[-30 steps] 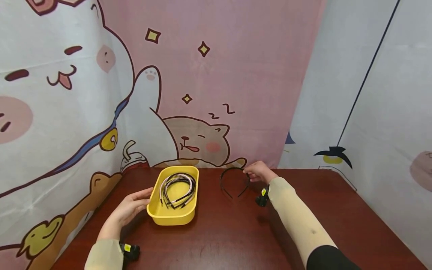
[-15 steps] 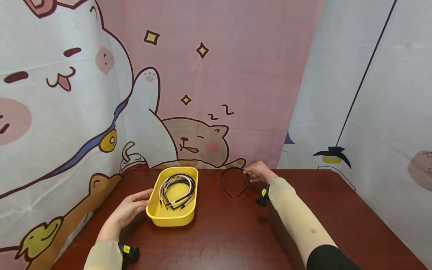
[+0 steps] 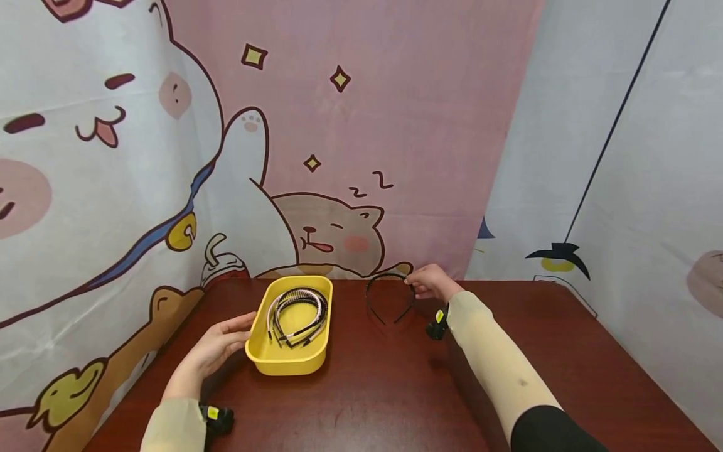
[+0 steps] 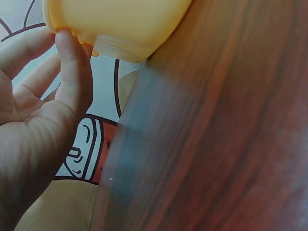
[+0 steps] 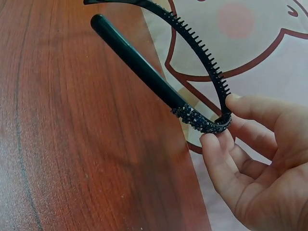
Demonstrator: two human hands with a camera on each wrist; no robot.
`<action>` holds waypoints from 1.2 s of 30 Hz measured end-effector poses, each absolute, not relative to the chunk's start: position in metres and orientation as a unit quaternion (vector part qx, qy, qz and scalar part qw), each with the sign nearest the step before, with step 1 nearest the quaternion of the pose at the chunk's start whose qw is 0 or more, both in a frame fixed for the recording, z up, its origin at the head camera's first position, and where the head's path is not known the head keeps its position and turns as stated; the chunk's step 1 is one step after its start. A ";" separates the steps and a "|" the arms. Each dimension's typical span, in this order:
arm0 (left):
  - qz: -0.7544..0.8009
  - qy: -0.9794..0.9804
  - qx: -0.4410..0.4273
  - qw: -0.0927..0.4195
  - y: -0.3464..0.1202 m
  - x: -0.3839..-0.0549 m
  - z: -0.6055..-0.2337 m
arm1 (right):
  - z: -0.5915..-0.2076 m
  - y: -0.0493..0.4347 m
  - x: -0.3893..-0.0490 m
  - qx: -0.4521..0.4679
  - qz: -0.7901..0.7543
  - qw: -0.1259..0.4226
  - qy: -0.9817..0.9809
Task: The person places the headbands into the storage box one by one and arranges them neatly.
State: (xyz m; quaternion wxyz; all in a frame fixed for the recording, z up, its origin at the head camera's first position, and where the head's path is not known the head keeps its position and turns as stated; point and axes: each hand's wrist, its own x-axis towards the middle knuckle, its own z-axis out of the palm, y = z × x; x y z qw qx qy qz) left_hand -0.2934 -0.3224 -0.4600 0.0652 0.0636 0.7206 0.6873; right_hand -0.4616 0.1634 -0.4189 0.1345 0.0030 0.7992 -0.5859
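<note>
In the head view, my right hand holds a black headband by its side, between thumb and fingers. The headband's two ends point down toward the table. Close up in the right wrist view, it has small comb teeth along the inside and a band of dark glittery stones near my fingertips. My left hand holds the left rim of a yellow tray, thumb and fingertips at its edge. Several headbands, black and pale pink, lie stacked inside the tray, some with zigzag teeth.
A dark red-brown wooden table bears the tray. Behind and beside it hangs a cartoon-printed cloth. Small black cameras are strapped to both wrists.
Between half a second ago and now, my right hand has risen slightly with the headband. The left hand and the tray keep their place.
</note>
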 end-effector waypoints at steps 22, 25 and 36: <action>0.692 0.716 0.059 0.067 -0.321 -0.293 -0.460 | -0.410 0.148 -0.461 -0.014 -0.593 0.131 0.794; 0.696 0.712 0.064 0.069 -0.321 -0.293 -0.461 | -0.408 0.143 -0.460 -0.018 -0.592 0.132 0.795; 0.696 0.711 0.071 0.066 -0.322 -0.294 -0.462 | -0.401 0.128 -0.458 -0.027 -0.588 0.131 0.798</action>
